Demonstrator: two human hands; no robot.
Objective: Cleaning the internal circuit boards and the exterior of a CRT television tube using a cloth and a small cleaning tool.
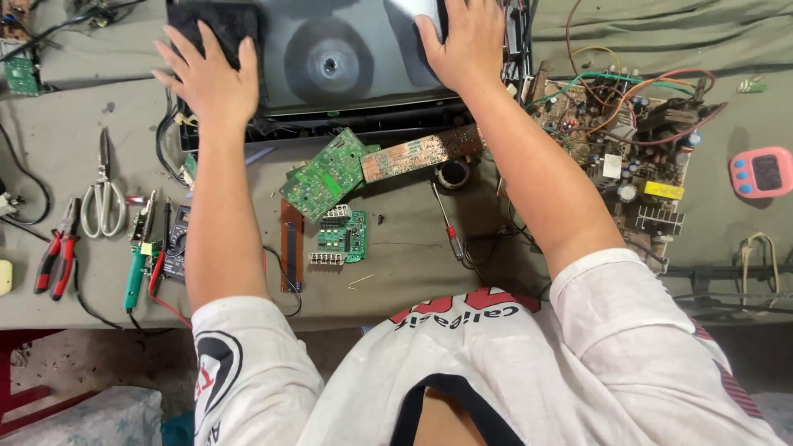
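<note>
While both arms stretch toward twelve o'clock, we've got left hand (211, 78) and right hand (467, 41) flat, fingers spread, on the dark panel (330, 58).

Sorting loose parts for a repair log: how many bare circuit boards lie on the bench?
At least 6: two green boards and a brown strip board between the arms, a large brown board right, a green one far left, one partly visible top left. Others may be hidden.
</note>
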